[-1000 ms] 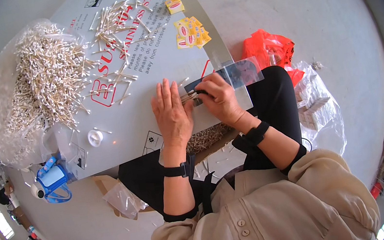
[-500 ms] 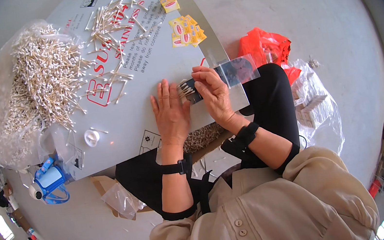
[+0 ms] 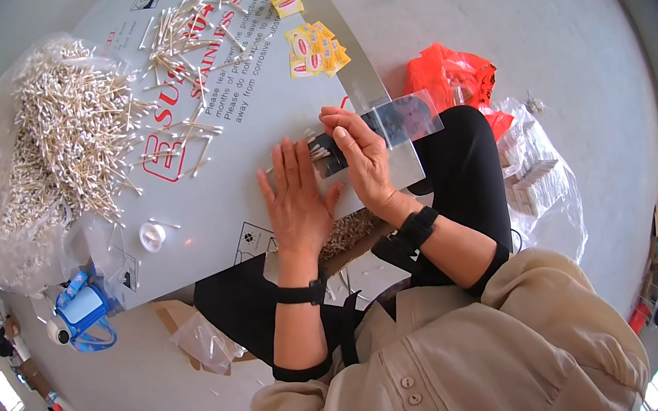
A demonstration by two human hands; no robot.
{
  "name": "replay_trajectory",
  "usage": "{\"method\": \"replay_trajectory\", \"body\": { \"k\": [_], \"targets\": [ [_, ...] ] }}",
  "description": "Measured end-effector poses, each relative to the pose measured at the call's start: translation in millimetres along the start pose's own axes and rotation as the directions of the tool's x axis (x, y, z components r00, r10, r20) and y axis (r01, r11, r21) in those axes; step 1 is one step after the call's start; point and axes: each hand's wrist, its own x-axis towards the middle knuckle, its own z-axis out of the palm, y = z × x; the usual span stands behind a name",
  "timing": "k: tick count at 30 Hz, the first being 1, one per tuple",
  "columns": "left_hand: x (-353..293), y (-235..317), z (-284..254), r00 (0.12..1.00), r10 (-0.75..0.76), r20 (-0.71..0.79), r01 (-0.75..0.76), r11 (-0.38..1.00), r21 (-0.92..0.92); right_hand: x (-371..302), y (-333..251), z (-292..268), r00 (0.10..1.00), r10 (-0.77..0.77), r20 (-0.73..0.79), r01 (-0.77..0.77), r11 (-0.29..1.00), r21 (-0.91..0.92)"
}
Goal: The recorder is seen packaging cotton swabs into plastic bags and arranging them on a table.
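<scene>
So the small bunch of swabs (image 3: 320, 151) sits right between the 2 hands, towards the near right corner of the worktop (image 3: 215, 205). Long axis looks roughly left to right, slightly slanted, cotton tips facing the right hand (image 3: 361, 155). Left hand (image 3: 295, 202) looks nearer: the bunch is just beside its index finger, can't tell if they touch. A dark strip (image 3: 328, 160) is right there at the bunch too, passing behind the right hand, with clear film (image 3: 419, 113) poking out past the worktop's right edge.

Fingers: the left ones are stretched out flat, a bit apart, thumb off to the side, no grip that I can see, though what's under the palm is anyone's guess. Right ones are close together and loosely bent, thumb alongside. Can't tell whether they've got hold of the strip.

Writing-wise, the worktop has big red capitals (image 3: 167, 110) slanting up towards its far edge, with a red emblem (image 3: 162, 156) below them and smaller black print (image 3: 243, 74) alongside, pretty readable. There's a framed pictogram (image 3: 252, 241) by the near edge. Over by the right edge, 1 yellow box (image 3: 286, 2) and some yellow packs (image 3: 315, 49) carry red logos, lettering too tiny to make out.
</scene>
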Motion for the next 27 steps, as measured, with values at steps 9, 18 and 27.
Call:
{"method": "replay_trajectory", "body": {
  "k": [9,18,27],
  "targets": [
    [14.4,-7.7,-3.0,0.998,0.062,-0.016,-0.062,0.997,-0.052,0.3,4.4,3.8,1.0,-0.017,-0.019,0.017,1.0,-0.001],
    [11.5,-28.8,13.4,0.863,-0.374,-0.339,-0.026,0.638,-0.77,9.8,8.0,17.0,0.999,-0.032,-0.005,0.032,0.998,0.062],
    [31.4,-12.6,15.9,0.838,-0.5,-0.219,-0.118,0.225,-0.967,15.1,17.0,25.8,0.996,-0.076,0.051,0.076,0.997,0.001]
  ]
}}
